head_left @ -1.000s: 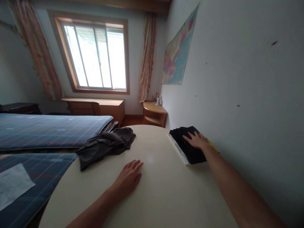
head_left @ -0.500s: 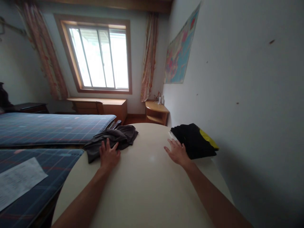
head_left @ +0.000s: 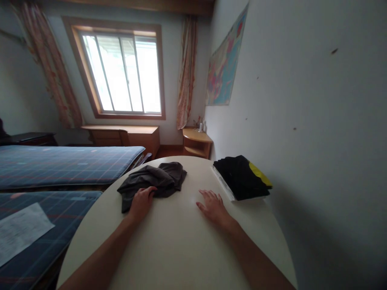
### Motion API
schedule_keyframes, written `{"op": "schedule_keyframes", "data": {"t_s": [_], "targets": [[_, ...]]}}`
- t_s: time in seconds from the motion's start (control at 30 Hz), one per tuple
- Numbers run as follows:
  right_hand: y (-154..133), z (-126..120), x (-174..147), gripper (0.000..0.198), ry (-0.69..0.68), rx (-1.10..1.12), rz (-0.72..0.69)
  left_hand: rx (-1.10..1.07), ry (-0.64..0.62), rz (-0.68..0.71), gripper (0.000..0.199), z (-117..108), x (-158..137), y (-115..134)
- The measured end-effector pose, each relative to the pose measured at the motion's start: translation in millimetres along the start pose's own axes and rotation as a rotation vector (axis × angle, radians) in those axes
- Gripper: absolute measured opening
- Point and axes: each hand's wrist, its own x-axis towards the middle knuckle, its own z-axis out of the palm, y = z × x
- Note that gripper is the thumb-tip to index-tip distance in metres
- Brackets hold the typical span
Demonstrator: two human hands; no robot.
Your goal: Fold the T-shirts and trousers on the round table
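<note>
A crumpled dark grey garment (head_left: 157, 177) lies on the round cream table (head_left: 169, 241), bunched so that its kind cannot be told. My left hand (head_left: 143, 201) is closed on its near edge, fingers curled over the cloth. To the right, my right hand (head_left: 213, 205) hovers over or rests on the table, fingers apart and holding nothing. Close beyond it sits a stack of folded black clothes (head_left: 238, 177) with a yellow patch on the right. Something white and flat shows under that stack.
Left of the table are beds with blue plaid mattresses (head_left: 66, 165), one bearing a paper sheet (head_left: 26, 229). A white wall (head_left: 317, 169) runs along the right. Beyond the table stand a wooden corner shelf (head_left: 198, 137) and a wooden desk (head_left: 142, 129) under the window.
My left hand has closed on the grey garment, which has shifted right across the table. My right hand has drawn left, away from the black stack. The view has turned slightly right.
</note>
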Motion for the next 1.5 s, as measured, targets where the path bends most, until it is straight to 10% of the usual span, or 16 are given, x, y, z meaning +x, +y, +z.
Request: {"op": "schedule_keyframes", "data": {"t_s": [0.17, 0.3, 0.57, 0.7, 0.87, 1.03, 1.2, 1.37, 1.5], "targets": [[-2.0, -2.7, -7.1, 0.067, 0.108, 0.059, -0.19, -0.236, -0.12, 0.259, 0.028, 2.6, -24.7, 56.7], [1.9, -21.8, -11.0, 0.033, 0.205, 0.198, -0.219, -0.315, -0.202, 0.383, 0.027, -8.3, -36.4, 86.3], [25.2, -40.5, 3.8, 0.04, 0.348, 1.056, 0.13, -0.356, -0.146, 0.355, 0.021, -25.0, -38.4, 79.7], [24.7, -38.7, 2.4, 0.071, 0.272, 1.414, 0.043, -0.281, -0.053, 0.337, 0.029, -21.0, -39.8, 82.5], [23.6, -37.5, -6.6, 0.101, 0.232, 0.84, -0.217, -0.117, -0.017, 0.262, 0.062, -0.3, -37.9, 70.3], [29.1, -34.0, -9.9, 0.071, 0.158, 0.343, -0.16, -0.057, -0.177, 0.19, 0.069, -0.7, -30.6, 60.1], [24.7, -52.3, -14.5, 0.03, 0.08, 0.304, -0.141, 0.07, -0.24, 0.231, 0.044, -28.9, -24.9, 71.9], [25.3, -64.8, -16.7, 0.028, -0.046, 0.611, -0.248, 0.006, -0.366, 0.263, 0.025, -44.7, -28.5, 77.4], [30.4, -59.8, -8.3, 0.035, 0.235, 0.705, -0.106, -0.291, -0.446, 0.25, 0.023, -47.3, -23.2, 69.5]]}}
